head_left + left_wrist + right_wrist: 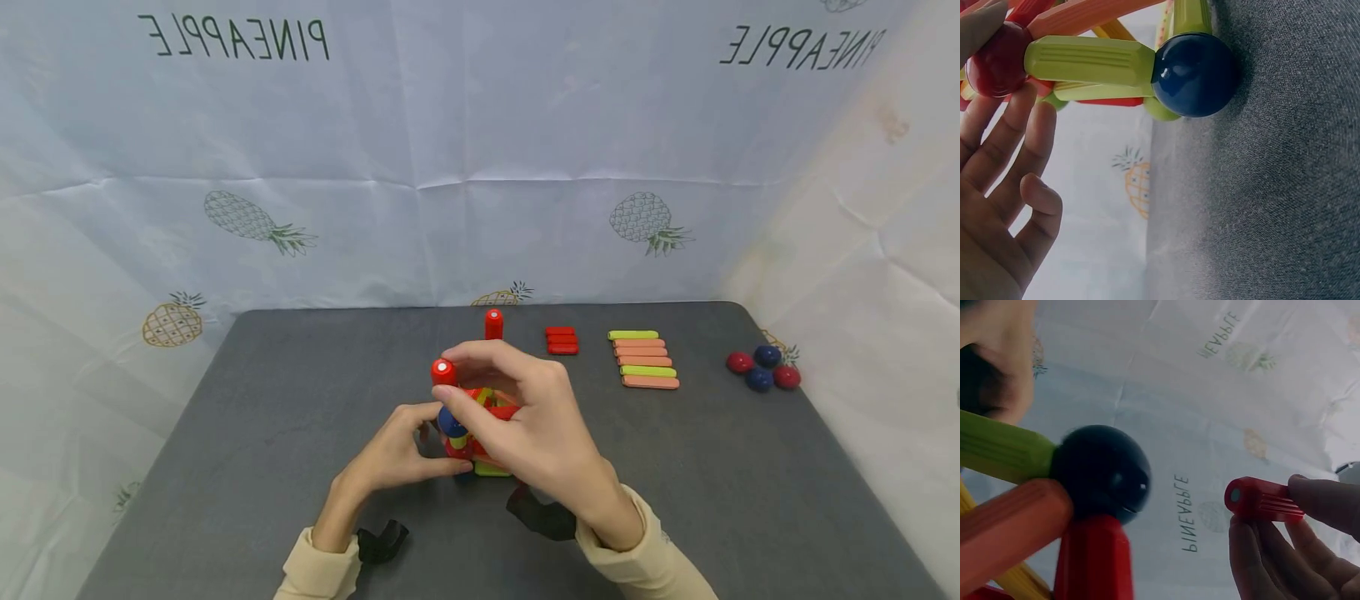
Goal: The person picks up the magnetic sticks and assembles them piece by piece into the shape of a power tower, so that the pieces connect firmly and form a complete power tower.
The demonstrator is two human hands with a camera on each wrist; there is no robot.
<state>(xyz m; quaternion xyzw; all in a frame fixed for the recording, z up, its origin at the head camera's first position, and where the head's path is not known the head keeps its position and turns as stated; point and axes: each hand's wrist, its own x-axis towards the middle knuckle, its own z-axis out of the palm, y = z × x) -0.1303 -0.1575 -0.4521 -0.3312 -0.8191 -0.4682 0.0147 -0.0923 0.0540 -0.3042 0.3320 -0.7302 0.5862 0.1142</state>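
My right hand (540,412) pinches a short red magnetic rod (1263,500) between thumb and fingers, its pale end showing. Under that hand stands a frame of magnetic rods and balls, partly hidden by both hands. My left hand (393,454) grips the frame's near left side, with thumb and fingers on a red ball (999,59). A lime rod (1088,60) joins this ball to a blue ball (1192,75) down at the table. In the right wrist view, lime, orange and red rods meet at a dark blue ball (1102,469), apart from the held rod.
Behind my right hand another red rod (493,323) points upward. Three short red rods (562,350) lie toward the back. Right of them is a row of lime and orange rods (647,361). Several red and blue balls (759,381) sit at the table's right edge.
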